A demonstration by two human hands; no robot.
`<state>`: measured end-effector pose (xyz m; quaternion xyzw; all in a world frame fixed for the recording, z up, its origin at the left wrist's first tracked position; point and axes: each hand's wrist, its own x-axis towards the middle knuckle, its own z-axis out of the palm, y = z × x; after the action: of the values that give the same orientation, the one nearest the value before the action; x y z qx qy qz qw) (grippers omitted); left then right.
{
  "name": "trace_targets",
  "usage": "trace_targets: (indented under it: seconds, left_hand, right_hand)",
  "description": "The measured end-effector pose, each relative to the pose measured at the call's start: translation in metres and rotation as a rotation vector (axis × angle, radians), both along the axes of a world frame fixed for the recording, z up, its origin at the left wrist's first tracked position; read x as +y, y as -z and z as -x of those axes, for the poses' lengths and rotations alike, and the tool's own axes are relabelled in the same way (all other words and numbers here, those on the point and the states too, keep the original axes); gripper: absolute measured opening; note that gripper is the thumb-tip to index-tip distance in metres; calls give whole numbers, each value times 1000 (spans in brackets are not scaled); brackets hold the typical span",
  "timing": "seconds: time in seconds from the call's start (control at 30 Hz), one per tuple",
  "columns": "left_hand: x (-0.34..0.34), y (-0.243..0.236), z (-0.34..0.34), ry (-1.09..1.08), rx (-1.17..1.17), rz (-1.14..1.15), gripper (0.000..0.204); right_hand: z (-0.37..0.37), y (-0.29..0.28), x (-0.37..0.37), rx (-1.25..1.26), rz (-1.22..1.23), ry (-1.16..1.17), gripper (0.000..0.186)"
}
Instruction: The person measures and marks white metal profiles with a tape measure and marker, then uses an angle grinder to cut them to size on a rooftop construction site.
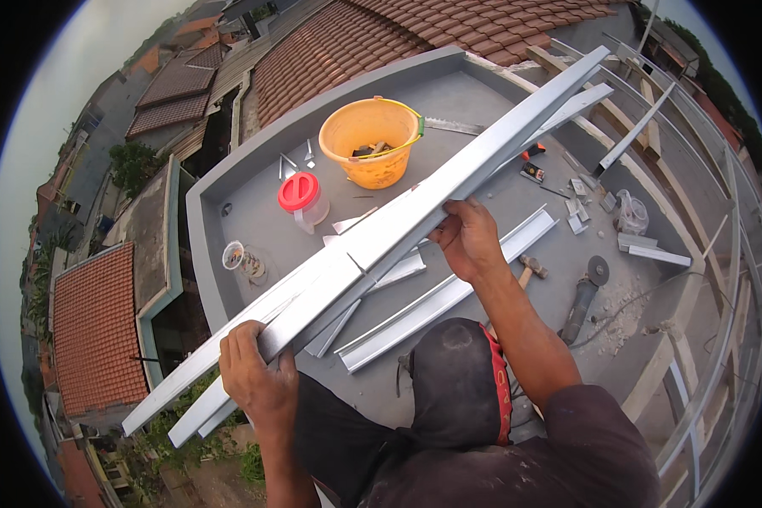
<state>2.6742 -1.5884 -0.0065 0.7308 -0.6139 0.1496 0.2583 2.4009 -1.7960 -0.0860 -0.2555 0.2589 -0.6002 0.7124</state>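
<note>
A long silvery metal channel slants across in front of me, with a short dark mark on its face. My left hand is closed round its near lower end, fingers over the top. Farther up, my right hand grips the lower edge, its fingertips partly hidden behind the metal. More long channels lie beneath and beside it, sticking out past the parapet at the lower left. Below my right wrist, a shorter channel rests on the grey floor. A hammer lies partly behind my right forearm.
An orange bucket and a red-lidded clear jug stand beyond the channels. An angle grinder with its cord lies at right, near metal offcuts and a tape measure. A low grey parapet edges the raised floor; rooftops lie beyond.
</note>
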Motion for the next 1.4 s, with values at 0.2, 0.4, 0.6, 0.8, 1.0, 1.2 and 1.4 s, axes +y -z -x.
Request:
trace_targets:
  seconds: [0.2,0.4,0.6,0.8,1.0,1.2,1.4]
  left_hand:
    - [-25,-8,-32,258,363,-481,68]
    - [-39,25,-56,409,521,-583,71]
    - [-46,44,-33,292,268,-387,75]
    - [-42,67,-19,228,220,-360,76]
    - [-47,74,-10,194,97,-243,78]
    - [-54,81,1,192,-52,-40,83]
    - [-58,77,5,181,-54,41,88]
  right_hand:
    - [-9,-55,-21,44,242,-37,36]
    - [-3,-57,-26,101,249,-100,36]
    - [22,4,-48,96,218,-44,35]
    - [32,40,-48,14,164,-70,53]
    - [90,55,-43,-350,14,130,67]
    - [93,-18,-72,145,-168,513,71]
    - [87,-43,-80,33,-175,635,72]
